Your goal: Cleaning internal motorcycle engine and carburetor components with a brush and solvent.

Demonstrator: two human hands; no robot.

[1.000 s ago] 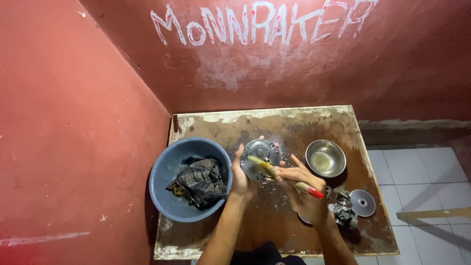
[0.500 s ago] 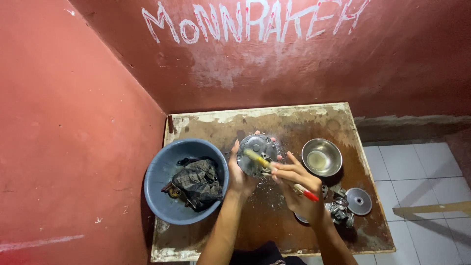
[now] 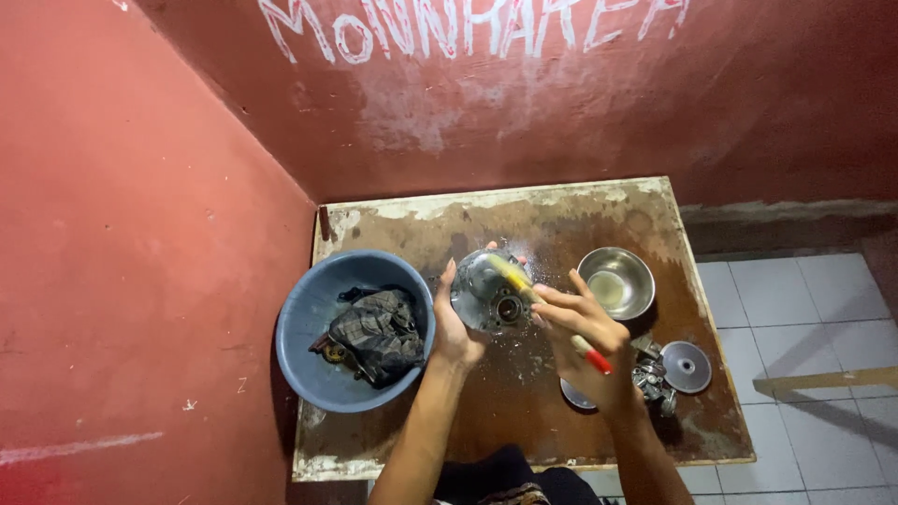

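Observation:
My left hand (image 3: 456,329) holds a round grey metal engine part (image 3: 493,292) upright above the worn wooden table (image 3: 524,411). My right hand (image 3: 582,339) grips a brush with a yellow shaft and red end (image 3: 547,313), its tip against the face of the metal part. Both forearms reach in from the bottom edge of the head view.
A blue plastic basin (image 3: 313,327) with a dark dirty rag (image 3: 376,334) sits at the table's left. A steel bowl with pale liquid (image 3: 616,282) stands to the right. Small metal parts and a round disc (image 3: 686,367) lie near the right edge. Red walls close in behind and left.
The view has shifted slightly. My right hand has moved the brush a little across the metal part; my left hand keeps holding it.

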